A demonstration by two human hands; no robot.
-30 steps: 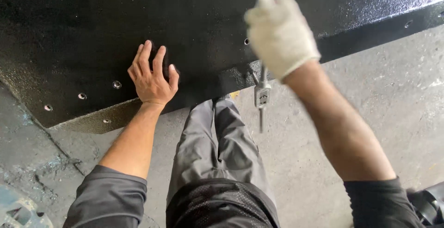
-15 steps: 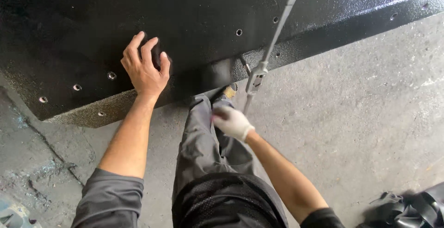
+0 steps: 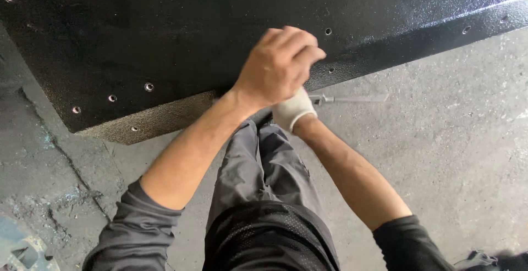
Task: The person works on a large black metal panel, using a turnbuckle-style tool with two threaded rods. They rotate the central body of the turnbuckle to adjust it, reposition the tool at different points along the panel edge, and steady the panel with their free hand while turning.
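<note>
Slim grey metal wrench, level along the textured black steel plate's lower edge

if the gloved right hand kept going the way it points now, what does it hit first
Most likely the metal tool right beyond it: the right hand points up and to the picture's right, at the tool's near end by the black panel edge. The bare left hand covers part of it, so contact is unclear.

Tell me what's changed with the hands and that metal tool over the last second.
The bare left hand lifted off the black panel and moved right, now curled above the gloved right hand. The right hand dropped from raised to the panel's lower edge. The metal tool swung from upright to lying flat, pointing right. The panel and concrete floor stayed put.
</note>
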